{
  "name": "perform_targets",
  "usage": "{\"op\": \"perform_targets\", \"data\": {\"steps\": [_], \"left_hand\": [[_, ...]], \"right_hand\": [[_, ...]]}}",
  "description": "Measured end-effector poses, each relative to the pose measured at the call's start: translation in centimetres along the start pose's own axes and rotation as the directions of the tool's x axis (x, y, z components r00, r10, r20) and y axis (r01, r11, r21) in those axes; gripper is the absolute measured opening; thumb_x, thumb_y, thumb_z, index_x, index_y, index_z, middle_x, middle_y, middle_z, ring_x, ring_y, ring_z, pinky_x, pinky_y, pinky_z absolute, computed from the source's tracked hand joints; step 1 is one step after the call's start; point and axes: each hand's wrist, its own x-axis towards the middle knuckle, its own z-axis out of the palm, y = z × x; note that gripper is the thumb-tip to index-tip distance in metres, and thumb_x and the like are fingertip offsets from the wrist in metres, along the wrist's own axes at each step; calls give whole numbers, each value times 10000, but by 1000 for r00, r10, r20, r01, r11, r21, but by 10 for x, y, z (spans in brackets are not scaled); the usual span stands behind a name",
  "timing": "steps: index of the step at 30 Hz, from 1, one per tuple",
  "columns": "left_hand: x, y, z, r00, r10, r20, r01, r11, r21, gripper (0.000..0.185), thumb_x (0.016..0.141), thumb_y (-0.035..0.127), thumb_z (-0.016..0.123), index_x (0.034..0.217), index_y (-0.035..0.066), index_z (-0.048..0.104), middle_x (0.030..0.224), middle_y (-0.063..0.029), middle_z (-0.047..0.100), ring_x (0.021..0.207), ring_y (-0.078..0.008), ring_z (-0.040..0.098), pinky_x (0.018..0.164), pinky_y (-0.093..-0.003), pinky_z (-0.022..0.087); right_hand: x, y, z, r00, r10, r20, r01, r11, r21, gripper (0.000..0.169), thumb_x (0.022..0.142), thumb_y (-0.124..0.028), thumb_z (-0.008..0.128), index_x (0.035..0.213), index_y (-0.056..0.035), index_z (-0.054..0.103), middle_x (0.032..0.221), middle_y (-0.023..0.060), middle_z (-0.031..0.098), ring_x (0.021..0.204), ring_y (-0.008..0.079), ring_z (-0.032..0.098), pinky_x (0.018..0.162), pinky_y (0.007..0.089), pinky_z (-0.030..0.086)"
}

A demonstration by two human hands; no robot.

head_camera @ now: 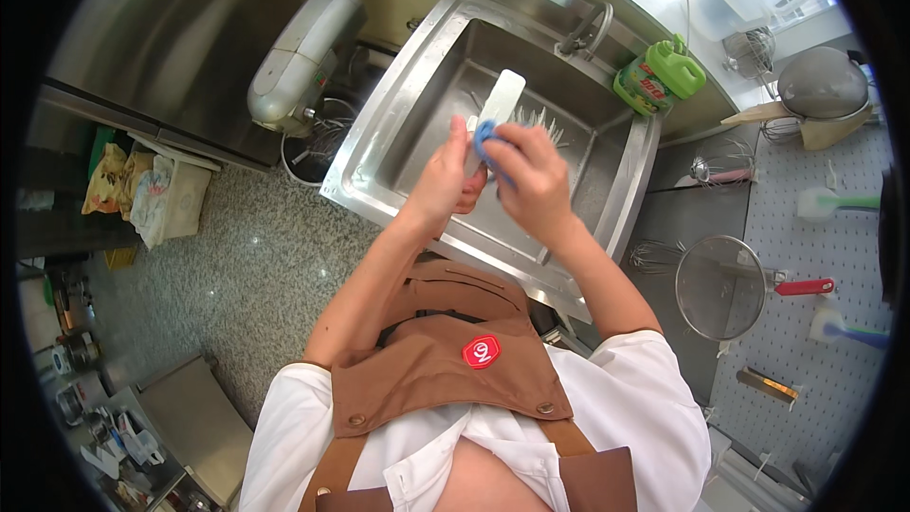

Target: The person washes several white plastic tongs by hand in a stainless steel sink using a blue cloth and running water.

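Over the stainless steel sink [387, 149], my left hand [449, 174] grips a flat, pale, round-ended utensil, likely a spatula [503, 96], which points away from me. A blue cloth [487, 139] is pinched in the fingers of my right hand [532, 174] and rests against the utensil near my left thumb. My hands hide the utensil's lower part. Beyond my right hand, a bristled or tined item [544, 124] lies in the basin, partly covered. A small white piece beside my left fingertips is too hidden to name.
The faucet [586, 32] stands at the sink's back edge, with a green detergent jug [657, 78] at its right corner. A stand mixer [306, 60] is left of the sink. Whisks and a red-handled strainer [720, 288] hang along the pegboard [846, 249] at right.
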Motion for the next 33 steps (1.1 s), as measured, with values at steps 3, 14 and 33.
{"op": "perform_targets", "data": {"steps": [3,14,33], "left_hand": [[-1,1,-4,999,9,-36,-8,1000,20,525,1018,553,287,915,93,517,561,65,311,411,-37,210,374,-205,165],[-7,-4,-3,808,579,111,-327,284,901,152,974,162,484,921,20,493,680,-207,597,630,-426,582,582,-491,438],[-5,-6,8,687,679,257,-288,-70,955,56,888,84,545,853,43,527,736,-149,644,659,-348,645,569,-433,504]], "right_hand": [[-2,-1,3,997,-78,14,79,995,-58,317,611,37,653,914,-59,659,975,72,611,748,252,577,599,344,510],[19,53,-20,898,278,-341,-277,959,51,227,735,60,704,948,-8,662,986,119,623,897,291,602,740,352,495],[5,9,1,966,102,-237,-140,979,-151,361,610,109,659,947,-19,645,1011,124,605,876,316,591,727,383,503]]}}
